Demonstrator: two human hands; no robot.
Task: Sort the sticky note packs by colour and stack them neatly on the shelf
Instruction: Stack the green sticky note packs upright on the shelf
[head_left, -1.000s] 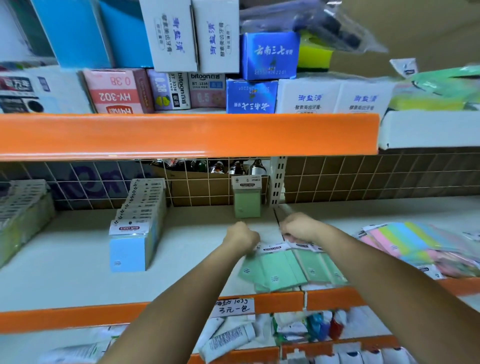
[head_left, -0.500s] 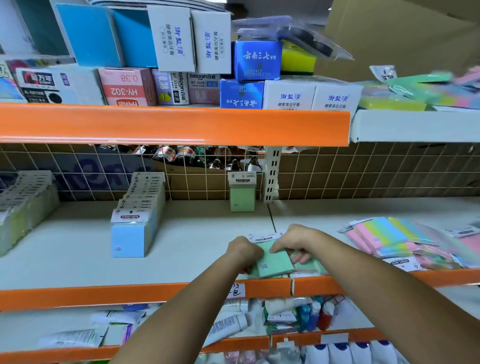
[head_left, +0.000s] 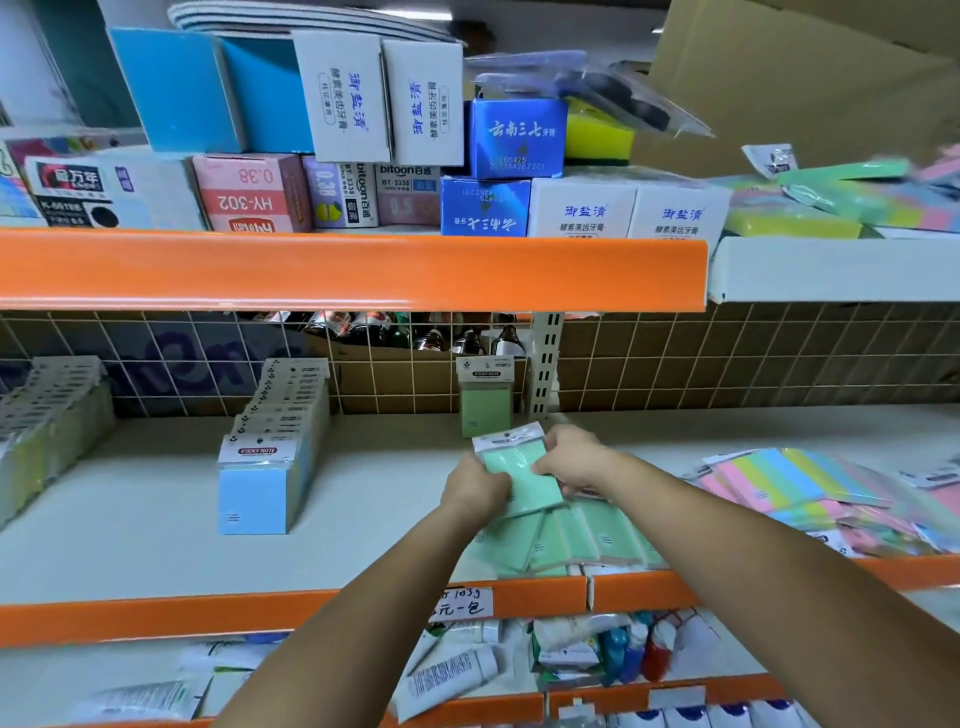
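green pack (head_left: 521, 475) in both hands, header up-left

A: Where do the arms enter?

B: Both are bare. The left rises from about 7 o'clock, the right from about 4 o'clock, and they converge near the centre.

A: And the hands?

B: The left hand (head_left: 475, 486) and the right hand (head_left: 574, 460) are close together, backs toward the camera, fingers curled, each gripping an edge of one green pack (head_left: 519, 467).
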